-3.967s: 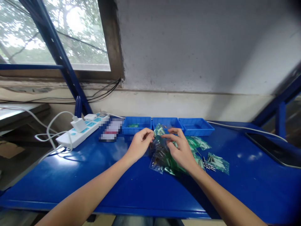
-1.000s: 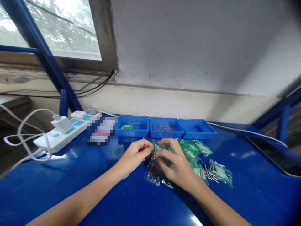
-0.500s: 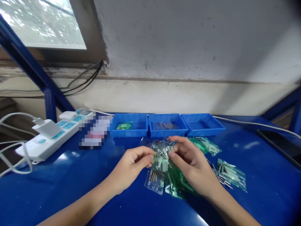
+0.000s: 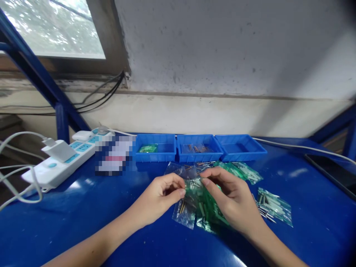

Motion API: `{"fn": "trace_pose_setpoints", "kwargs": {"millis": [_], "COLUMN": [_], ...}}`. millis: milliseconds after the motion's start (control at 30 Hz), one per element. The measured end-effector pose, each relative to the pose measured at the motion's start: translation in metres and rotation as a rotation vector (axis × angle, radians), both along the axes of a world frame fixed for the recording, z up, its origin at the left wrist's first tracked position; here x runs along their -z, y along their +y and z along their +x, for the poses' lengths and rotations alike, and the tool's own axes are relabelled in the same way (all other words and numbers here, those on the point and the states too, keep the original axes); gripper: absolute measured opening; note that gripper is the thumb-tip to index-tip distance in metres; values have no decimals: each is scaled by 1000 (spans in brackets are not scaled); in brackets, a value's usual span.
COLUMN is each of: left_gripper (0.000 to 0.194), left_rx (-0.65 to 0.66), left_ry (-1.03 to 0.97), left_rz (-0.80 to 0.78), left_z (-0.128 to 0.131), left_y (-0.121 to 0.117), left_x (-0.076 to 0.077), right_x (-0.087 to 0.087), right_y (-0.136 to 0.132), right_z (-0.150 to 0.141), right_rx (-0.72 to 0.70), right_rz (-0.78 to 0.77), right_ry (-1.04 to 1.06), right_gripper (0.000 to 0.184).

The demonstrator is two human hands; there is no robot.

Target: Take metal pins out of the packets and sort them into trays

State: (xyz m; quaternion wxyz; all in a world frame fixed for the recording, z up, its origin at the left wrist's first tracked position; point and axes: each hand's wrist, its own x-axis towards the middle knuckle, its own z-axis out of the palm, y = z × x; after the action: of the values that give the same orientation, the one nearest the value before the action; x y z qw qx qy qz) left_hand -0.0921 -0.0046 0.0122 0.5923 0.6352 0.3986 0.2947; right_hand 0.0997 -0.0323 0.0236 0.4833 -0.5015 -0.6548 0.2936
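Between my two hands is a small clear plastic bag (image 4: 194, 184) with pale and metallic pin-like pieces inside. My left hand (image 4: 167, 191) pinches its left edge between thumb and fingers. The right edge is pinched by my right hand (image 4: 229, 193), thumb against forefinger. Under and around them lie green plastic bags (image 4: 207, 209) of parts and a clear bag with brass-coloured pins (image 4: 183, 213). More green bags (image 4: 241, 171) lie behind my right hand. To its right is another bag of pale pieces (image 4: 275, 205) beside loose metal pins (image 4: 266, 214).
Three blue bins stand in a row along the wall: a left bin (image 4: 155, 157) with a green bag, a middle bin (image 4: 200, 157) with small bagged pins, and a right bin (image 4: 241, 155). At left lies a white power strip (image 4: 41, 177); at far right, a dark flat device (image 4: 330, 174).
The held bag has tipped, so its face shows less than before. My right forefinger has come down to the bag's edge. The view has shifted slightly.
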Motion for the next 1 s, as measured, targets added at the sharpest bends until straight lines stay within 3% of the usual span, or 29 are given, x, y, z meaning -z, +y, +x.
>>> {"fn": "trace_pose_setpoints", "kwargs": {"millis": [133, 300, 433, 567, 633, 800, 900, 1000], "left_gripper": [17, 41, 25, 23, 21, 13, 19, 32], "left_rx": [-32, -144, -150, -119, -134, -280, -242, -71], "left_ry": [68, -185, -294, -370, -391, -242, -63, 21], "left_rz": [1, -325, -378, -421, -384, -49, 418, 900], "left_z": [0, -1, -4, -3, -1, -3, -7, -10], "left_y": [-1, -5, -5, -4, -3, -1, -4, -8], "left_x": [0, -2, -1, 0, 0, -2, 0, 1], "right_x": [-3, -7, -8, -7, -5, -4, -8, -9], "right_y": [-5, -9, -9, -11, -12, -10, -7, -5], "right_z": [1, 2, 1, -2, -4, -4, 1, 4], "right_rx": [0, -121, -172, -261, -236, -127, -178, -242], "right_rz": [246, 468, 505, 455, 409, 75, -238, -428], "right_ry": [-151, -326, -368, -361, -396, -442, -243, 61], "right_gripper": [12, 20, 20, 22, 23, 17, 26, 48]}}
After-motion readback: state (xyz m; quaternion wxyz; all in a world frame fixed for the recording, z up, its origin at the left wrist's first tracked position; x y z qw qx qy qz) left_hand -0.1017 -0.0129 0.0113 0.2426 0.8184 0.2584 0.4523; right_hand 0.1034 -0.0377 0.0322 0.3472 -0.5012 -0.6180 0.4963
